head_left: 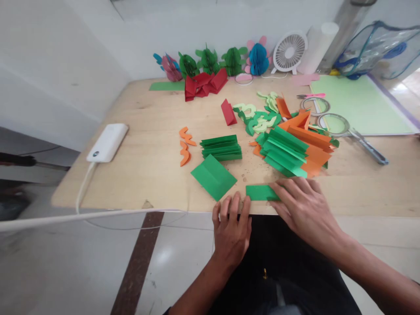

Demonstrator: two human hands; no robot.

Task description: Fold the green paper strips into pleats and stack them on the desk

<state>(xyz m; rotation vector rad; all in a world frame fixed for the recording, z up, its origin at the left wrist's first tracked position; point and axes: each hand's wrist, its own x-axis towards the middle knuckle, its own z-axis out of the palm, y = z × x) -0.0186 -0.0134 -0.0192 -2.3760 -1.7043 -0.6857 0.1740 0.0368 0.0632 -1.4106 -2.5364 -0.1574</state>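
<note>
A narrow folded green paper (259, 193) lies flat at the table's front edge. My right hand (300, 201) is on its right end, thumb and fingers holding it against the wood and hiding that end. My left hand (232, 229) rests at the edge, fingers stretched out, its index fingertip by the paper's left end; it holds nothing. Just beyond it lies a creased green sheet (214, 177). Behind that sheet stands a stack of folded green papers (221, 148). More pleated green papers (284, 151) lie over folded orange papers (316, 151) on the right.
Orange cutouts (185, 146), green cutouts (259, 118) and red folded papers (205, 84) lie farther back. Paper figures (208, 61) and a small fan (290, 52) line the wall. Tape rolls (333, 124), a utility knife (369, 146) and a corded white power bank (108, 142) flank the work.
</note>
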